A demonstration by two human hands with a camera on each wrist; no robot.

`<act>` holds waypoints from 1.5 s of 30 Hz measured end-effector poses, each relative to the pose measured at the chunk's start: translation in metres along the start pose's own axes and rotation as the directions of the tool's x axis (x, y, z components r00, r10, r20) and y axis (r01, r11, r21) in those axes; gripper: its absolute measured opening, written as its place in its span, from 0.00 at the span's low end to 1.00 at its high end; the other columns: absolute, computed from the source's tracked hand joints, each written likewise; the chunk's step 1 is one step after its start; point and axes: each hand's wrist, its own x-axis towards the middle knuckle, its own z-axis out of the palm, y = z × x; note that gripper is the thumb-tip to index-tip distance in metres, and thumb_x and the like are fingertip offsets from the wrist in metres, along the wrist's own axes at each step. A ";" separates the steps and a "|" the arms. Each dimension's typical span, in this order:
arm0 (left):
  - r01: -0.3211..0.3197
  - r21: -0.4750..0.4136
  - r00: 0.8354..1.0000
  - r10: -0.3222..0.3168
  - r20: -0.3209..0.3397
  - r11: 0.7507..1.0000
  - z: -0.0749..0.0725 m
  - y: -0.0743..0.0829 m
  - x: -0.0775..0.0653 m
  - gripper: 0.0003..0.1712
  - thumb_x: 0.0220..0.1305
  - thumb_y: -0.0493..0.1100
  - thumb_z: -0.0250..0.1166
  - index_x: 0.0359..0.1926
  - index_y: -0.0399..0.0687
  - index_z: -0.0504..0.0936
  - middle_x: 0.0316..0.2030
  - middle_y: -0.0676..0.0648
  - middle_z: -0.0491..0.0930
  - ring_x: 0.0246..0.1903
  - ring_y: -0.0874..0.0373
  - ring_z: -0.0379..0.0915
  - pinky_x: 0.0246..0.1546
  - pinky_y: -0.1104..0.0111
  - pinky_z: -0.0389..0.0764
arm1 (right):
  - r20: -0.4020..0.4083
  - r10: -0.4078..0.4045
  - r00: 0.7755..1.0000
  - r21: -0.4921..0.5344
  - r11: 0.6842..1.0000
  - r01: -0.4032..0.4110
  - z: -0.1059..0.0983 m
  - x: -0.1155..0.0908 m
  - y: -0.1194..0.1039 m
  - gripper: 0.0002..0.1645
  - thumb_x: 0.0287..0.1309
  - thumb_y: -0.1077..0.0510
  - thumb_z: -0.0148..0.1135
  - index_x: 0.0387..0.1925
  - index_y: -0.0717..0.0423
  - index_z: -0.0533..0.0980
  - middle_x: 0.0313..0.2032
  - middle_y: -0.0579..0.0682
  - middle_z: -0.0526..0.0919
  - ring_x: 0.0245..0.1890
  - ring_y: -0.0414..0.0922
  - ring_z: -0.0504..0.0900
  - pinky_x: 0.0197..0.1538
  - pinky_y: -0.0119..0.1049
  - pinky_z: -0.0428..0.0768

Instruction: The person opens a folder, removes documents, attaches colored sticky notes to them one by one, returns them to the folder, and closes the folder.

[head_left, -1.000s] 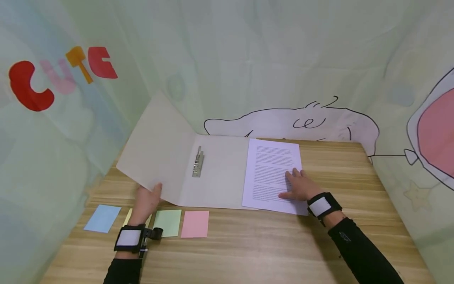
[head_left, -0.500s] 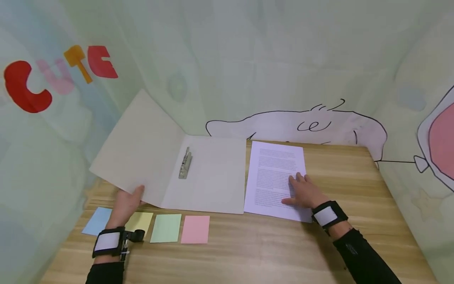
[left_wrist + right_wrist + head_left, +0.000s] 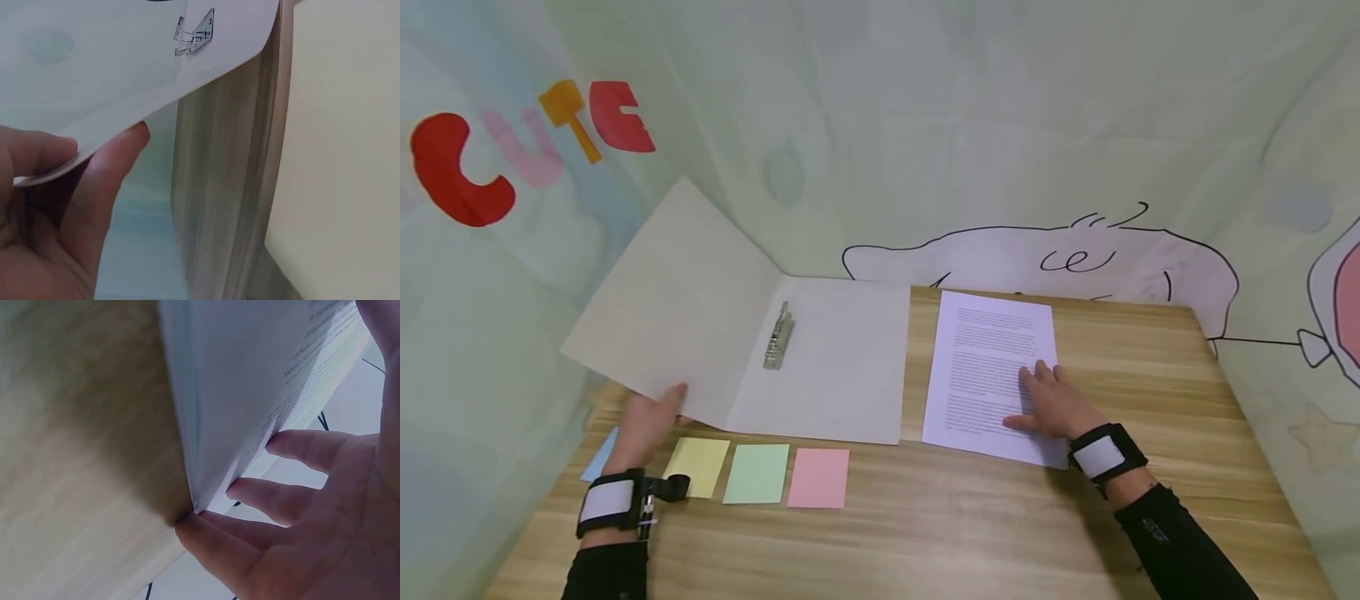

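A white ring binder [image 3: 850,358] lies spread on the table, its left cover [image 3: 662,308] raised at a slant. Near its spine sits a metal ring clip [image 3: 778,337]. My left hand [image 3: 643,423] pinches the cover's near edge; in the left wrist view, thumb and fingers [image 3: 119,153] grip it from both sides. To the right of the binder, a gap away, lies a stack of printed paper [image 3: 985,350]. On its right part rests my right hand [image 3: 1054,404], fingers spread. The right wrist view shows the fingertips [image 3: 284,442] along the stack's edge [image 3: 190,437].
In front of the binder is a row of sticky notes: blue [image 3: 599,457], partly behind the left wrist, yellow [image 3: 703,462], green [image 3: 756,475] and pink [image 3: 818,479]. A printed curtain [image 3: 887,150] hangs behind the wooden table [image 3: 940,525].
My left hand has moved left, drawing the binder along. The paper stack, earlier overlapping the binder's right side, now lies apart from it. My right hand has stayed on the paper.
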 end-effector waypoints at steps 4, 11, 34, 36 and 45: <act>0.004 -0.025 1.000 -0.005 -0.029 1.000 -0.005 -0.005 0.003 0.20 0.70 0.38 0.50 0.57 0.28 0.64 0.37 0.37 0.76 0.23 0.68 0.73 0.22 0.70 0.78 | 0.007 0.007 1.000 -0.007 1.000 -0.007 -0.001 0.000 0.000 0.61 0.45 0.30 0.65 0.67 0.70 0.57 0.66 0.76 0.51 0.63 0.74 0.51 0.60 0.63 0.57; 0.077 0.089 0.996 -0.073 -0.045 0.993 -0.020 -0.011 0.009 0.25 0.71 0.44 0.48 0.61 0.30 0.62 0.46 0.31 0.73 0.36 0.53 0.75 0.32 0.63 0.76 | 0.009 -0.004 1.000 -0.023 1.000 0.004 -0.005 -0.001 -0.002 0.60 0.47 0.32 0.66 0.67 0.70 0.57 0.65 0.76 0.52 0.64 0.72 0.51 0.63 0.62 0.53; 0.164 0.215 0.980 -0.135 -0.145 0.963 -0.059 -0.028 0.029 0.29 0.69 0.50 0.50 0.52 0.24 0.70 0.45 0.28 0.74 0.31 0.63 0.67 0.31 0.71 0.67 | 0.036 0.011 0.999 -0.004 1.000 -0.011 -0.009 -0.002 -0.006 0.59 0.47 0.33 0.67 0.66 0.71 0.57 0.65 0.77 0.51 0.63 0.75 0.51 0.60 0.63 0.57; 0.169 0.217 0.979 -0.139 -0.149 0.961 -0.060 -0.028 0.030 0.29 0.69 0.50 0.49 0.52 0.23 0.70 0.45 0.28 0.74 0.32 0.61 0.68 0.32 0.71 0.67 | 0.028 0.005 1.000 -0.006 1.000 -0.005 -0.009 -0.002 -0.006 0.59 0.47 0.34 0.67 0.66 0.71 0.57 0.64 0.78 0.51 0.62 0.75 0.51 0.60 0.63 0.58; 0.175 0.236 0.977 -0.139 -0.161 0.956 -0.067 -0.033 0.032 0.29 0.70 0.48 0.48 0.55 0.21 0.67 0.48 0.22 0.71 0.46 0.35 0.70 0.38 0.55 0.70 | 0.028 0.003 1.000 -0.016 1.000 -0.002 -0.008 -0.001 -0.005 0.60 0.46 0.33 0.66 0.66 0.71 0.57 0.65 0.78 0.51 0.63 0.75 0.51 0.60 0.63 0.58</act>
